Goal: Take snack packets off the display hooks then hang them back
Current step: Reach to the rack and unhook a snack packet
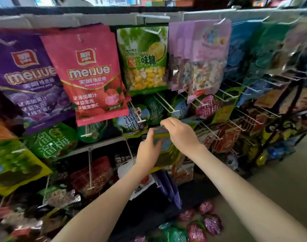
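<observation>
Between left hand [148, 151] and right hand [181, 135], packet [168, 151] blurred

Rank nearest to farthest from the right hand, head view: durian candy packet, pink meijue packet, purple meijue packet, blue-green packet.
1. blue-green packet: in the right hand, which pinches its top; the left hand grips its side.
2. durian candy packet: top row, above the hand.
3. pink meijue packet: top row, further left.
4. purple meijue packet: far left.

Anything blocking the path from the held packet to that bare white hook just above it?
Nothing visible. The packet, gripped by left hand and right hand, sits just below the hook tip. The wire's front length is bare, and other packets hang beside and behind.
</observation>
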`<state>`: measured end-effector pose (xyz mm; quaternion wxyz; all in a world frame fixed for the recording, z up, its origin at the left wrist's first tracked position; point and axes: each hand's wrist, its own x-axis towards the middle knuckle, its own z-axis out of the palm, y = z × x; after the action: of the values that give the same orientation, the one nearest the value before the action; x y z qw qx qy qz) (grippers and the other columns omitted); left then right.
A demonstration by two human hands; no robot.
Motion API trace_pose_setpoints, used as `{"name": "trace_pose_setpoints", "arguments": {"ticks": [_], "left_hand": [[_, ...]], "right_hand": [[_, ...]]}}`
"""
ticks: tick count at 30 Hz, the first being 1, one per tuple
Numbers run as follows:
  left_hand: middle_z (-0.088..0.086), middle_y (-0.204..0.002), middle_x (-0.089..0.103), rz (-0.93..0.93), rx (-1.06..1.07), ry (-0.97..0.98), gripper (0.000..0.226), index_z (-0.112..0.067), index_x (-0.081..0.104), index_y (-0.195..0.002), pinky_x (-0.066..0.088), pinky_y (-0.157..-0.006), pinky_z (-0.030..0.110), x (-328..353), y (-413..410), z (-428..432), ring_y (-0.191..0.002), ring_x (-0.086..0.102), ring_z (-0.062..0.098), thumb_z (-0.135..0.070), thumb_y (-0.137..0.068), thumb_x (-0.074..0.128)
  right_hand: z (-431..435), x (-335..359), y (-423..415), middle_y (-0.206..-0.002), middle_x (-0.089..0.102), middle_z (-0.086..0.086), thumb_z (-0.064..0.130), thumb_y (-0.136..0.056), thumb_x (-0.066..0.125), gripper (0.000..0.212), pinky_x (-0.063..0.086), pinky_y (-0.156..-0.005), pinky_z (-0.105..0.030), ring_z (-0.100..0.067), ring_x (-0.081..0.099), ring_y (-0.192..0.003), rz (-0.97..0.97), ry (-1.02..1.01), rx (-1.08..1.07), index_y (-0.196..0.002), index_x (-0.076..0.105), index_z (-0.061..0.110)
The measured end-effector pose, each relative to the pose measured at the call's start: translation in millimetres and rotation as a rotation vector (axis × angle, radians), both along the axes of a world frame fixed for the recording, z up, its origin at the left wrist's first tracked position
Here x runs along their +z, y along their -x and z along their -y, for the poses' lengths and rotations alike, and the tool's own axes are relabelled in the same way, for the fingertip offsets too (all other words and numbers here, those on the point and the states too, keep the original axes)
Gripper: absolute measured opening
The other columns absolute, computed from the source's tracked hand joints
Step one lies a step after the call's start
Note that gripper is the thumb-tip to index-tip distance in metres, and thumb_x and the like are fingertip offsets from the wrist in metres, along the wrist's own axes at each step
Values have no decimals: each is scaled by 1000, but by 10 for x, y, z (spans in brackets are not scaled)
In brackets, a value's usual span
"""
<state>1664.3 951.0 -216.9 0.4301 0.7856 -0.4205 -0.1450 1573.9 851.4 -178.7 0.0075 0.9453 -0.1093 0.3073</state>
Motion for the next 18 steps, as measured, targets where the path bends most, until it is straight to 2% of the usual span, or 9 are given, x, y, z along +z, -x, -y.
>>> {"name": "trace_pose_setpoints", "arguments": {"ticks": [2,5,8,10,11,15,18], "left_hand": [[2,-78,63,-57,62,-9,43,-16,43,-136,44,-55,35,30,-26,-126,-66,59,22,-28,-96,51],[-3,-86,59,-127,108,-36,42,-13,44,-136,51,-69,40,-21,-141,-433,-78,60,21,-27,-97,50],[-6,-95,62,-224,172,-33,41,-17,46,-136,53,-70,34,-120,-360,-819,-80,60,11,-28,-97,50],[-5,-102,63,-250,231,-63,44,-19,45,-137,50,-63,25,-208,-518,-1075,-82,60,7,-30,-96,51],[-4,-105,63,-273,279,-68,46,-19,44,-138,50,-63,24,-253,-597,-1208,-83,61,7,-32,-95,52],[-2,-111,64,-356,468,16,46,-19,46,-137,53,-68,28,-358,-891,-1763,-87,63,10,-31,-94,55],[0,-115,63,-431,548,102,47,-18,46,-137,55,-75,32,-377,-1117,-2197,-94,64,15,-31,-92,57]], "right_hand": [[-32,-69,-13,-93,67,-9,-3,-80,62,22,57,-59,-33,-23,66,-81,-6,-38,0,-101,64,4],[-116,-136,-66,-94,68,-6,12,-84,65,17,53,-70,-40,-26,63,-86,-20,-95,-54,-101,64,7],[-244,-191,-212,-87,68,-2,22,-86,65,15,36,-74,-37,-27,55,-88,-80,-197,-117,-98,68,13],[-399,-220,-395,-85,60,2,29,-88,62,18,21,-76,-32,-24,47,-97,-159,-318,-112,-100,69,17],[-512,-229,-509,-86,55,4,31,-88,61,20,18,-77,-32,-23,43,-102,-189,-383,-87,-102,68,19],[-950,-309,-998,-94,56,1,32,-91,57,24,19,-81,-31,-24,39,-114,-302,-553,11,-108,64,17],[-1261,-349,-1309,-85,46,5,33,-93,54,25,23,-85,-32,-27,41,-115,-393,-574,72,-111,61,17]]}}
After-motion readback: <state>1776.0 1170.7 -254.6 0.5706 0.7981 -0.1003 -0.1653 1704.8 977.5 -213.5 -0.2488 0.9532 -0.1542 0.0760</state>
